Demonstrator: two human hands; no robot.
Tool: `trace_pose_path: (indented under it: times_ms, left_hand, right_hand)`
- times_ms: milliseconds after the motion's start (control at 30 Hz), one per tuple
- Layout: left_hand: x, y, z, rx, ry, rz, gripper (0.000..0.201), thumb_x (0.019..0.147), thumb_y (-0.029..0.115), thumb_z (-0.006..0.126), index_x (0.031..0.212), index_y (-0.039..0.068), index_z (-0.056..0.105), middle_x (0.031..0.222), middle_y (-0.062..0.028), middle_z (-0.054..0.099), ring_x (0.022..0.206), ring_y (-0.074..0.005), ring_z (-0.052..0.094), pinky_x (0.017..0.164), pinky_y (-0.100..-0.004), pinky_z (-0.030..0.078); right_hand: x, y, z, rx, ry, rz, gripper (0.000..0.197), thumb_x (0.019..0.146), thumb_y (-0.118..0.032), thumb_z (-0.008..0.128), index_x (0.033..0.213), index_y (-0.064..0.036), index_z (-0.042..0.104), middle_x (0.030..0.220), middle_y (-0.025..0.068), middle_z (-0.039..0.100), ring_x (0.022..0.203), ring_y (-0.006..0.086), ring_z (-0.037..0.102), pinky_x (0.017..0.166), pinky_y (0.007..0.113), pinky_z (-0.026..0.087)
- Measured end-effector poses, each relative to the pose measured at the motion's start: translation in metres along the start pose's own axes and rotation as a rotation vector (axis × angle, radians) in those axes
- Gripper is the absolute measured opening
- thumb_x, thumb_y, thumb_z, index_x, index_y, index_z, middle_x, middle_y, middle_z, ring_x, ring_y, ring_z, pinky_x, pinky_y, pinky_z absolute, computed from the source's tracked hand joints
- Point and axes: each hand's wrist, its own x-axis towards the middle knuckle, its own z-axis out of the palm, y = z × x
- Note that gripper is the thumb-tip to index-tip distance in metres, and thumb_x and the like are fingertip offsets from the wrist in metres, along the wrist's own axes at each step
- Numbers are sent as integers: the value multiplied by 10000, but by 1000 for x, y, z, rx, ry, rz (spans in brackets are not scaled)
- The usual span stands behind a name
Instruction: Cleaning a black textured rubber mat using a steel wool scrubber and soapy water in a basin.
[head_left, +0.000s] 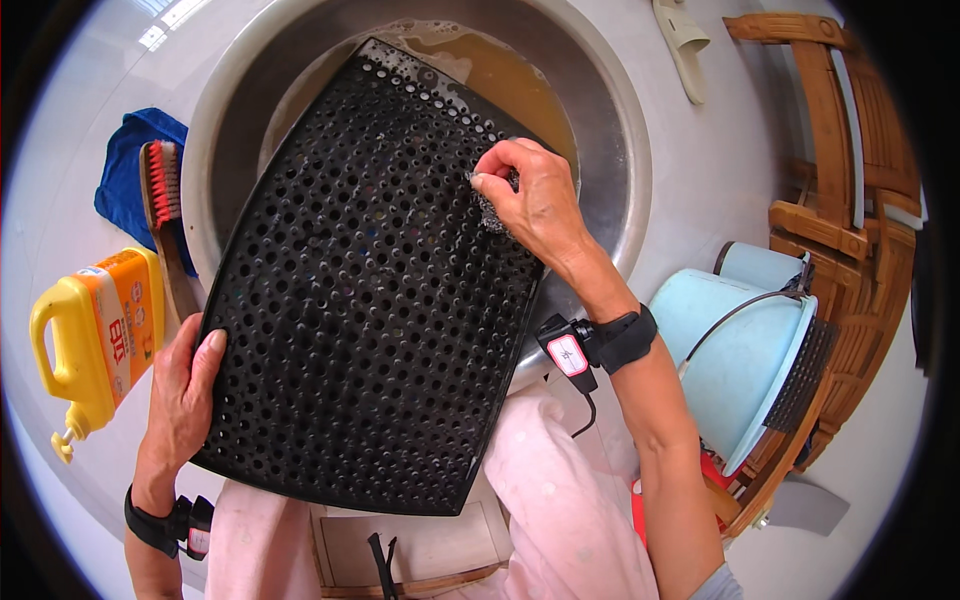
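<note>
A black perforated mat lies tilted between my lap and a wide metal basin, its far end over brownish, foamy water. My left hand grips the mat's left edge near its lower corner, thumb on top and fingers mostly hidden beneath. On the right side of the mat, my right hand pinches a grey steel wool scrubber against the holed surface. Much of the scrubber is covered by the fingers.
Left of the basin are a blue cloth, a red-bristled brush and a yellow pump jug. To the right, a light blue bucket sits by a wooden chair. A pale slipper lies on the floor beyond.
</note>
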Motion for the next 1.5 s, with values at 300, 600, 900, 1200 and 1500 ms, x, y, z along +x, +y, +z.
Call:
trace_pose_path:
  times_ms: [300,600,900,1200,1500]
  left_hand:
    - [1,2,0,-18,-3,-1,425,986,369,444,1046,-39,545,796,-124,574,739,-179,531,725,-308,436]
    - [-1,0,-1,9,8,0,408,986,356,447,1036,-37,546,767,-120,569,712,-174,524,700,-308,432]
    - [1,0,0,-9,2,11,423,985,360,449,1035,-49,541,752,-130,557,692,-186,520,685,-315,431]
    - [-1,2,-1,-14,4,10,430,986,365,448,1027,-53,536,754,-136,547,703,-192,519,689,-319,432]
    - [0,3,-1,17,-13,-15,431,989,363,440,1032,-56,534,771,-144,555,725,-200,530,715,-319,439]
  right_hand:
    - [6,-1,-2,124,-90,29,83,741,-81,669,794,-17,661,739,98,606,680,200,575,630,304,452]
    - [-20,-7,3,-131,146,-177,109,731,-109,676,767,-6,663,842,142,587,869,295,560,843,389,436]
    - [-21,1,10,52,61,-91,133,718,-74,683,814,15,660,858,152,593,840,315,563,801,388,450]
    - [-22,-5,7,77,81,-141,135,709,-65,676,799,28,636,825,163,609,813,315,592,768,362,474]
    - [-19,-7,8,75,64,-10,128,702,-57,641,792,32,620,784,180,596,795,337,586,745,391,471]
